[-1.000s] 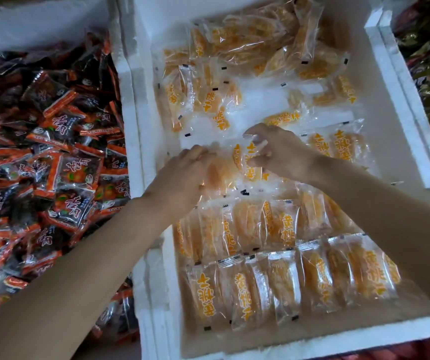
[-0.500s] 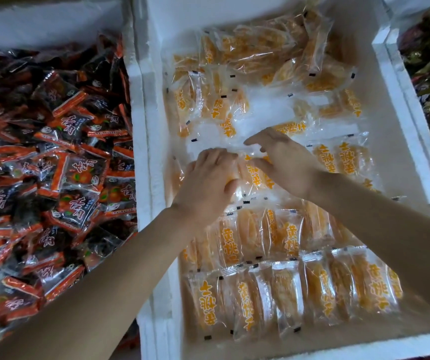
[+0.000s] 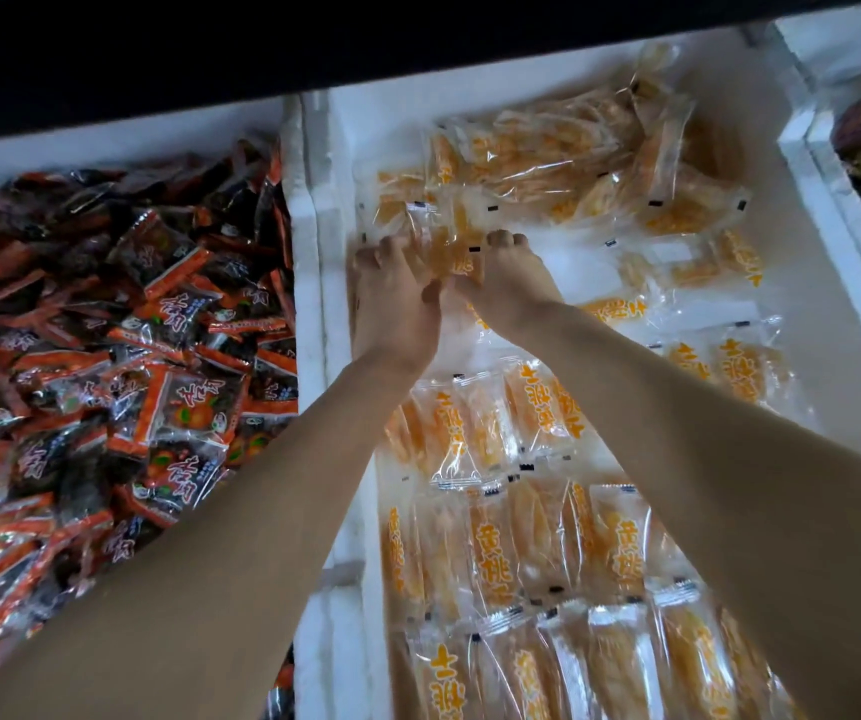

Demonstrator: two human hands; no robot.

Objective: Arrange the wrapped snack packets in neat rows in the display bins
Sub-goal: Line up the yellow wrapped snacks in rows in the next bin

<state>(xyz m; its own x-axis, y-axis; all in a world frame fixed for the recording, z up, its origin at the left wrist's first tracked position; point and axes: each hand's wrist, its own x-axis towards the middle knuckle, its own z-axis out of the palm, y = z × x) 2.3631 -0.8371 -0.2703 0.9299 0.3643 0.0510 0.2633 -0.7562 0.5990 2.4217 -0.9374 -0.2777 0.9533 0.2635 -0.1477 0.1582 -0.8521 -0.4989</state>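
Two bare hands reach into a white foam bin (image 3: 308,226) of clear-wrapped orange snack packets (image 3: 698,262).
The left hand (image 3: 397,304) and right hand (image 3: 511,288) lie side by side, fingers stretched onto loose packets at the bin's far left; blur hides whether they pinch any. Tidy rows (image 3: 490,553) fill the near end and a jumbled heap (image 3: 547,158) the far end; the step looks like gathering packets for another row; next, draw them back and align them. The forearms cover part of the rows.

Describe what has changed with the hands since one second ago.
The left hand and right hand moved from the third row to the loose packets farther back, now side by side there. Whether they grip any is unclear. The near rows stayed put.
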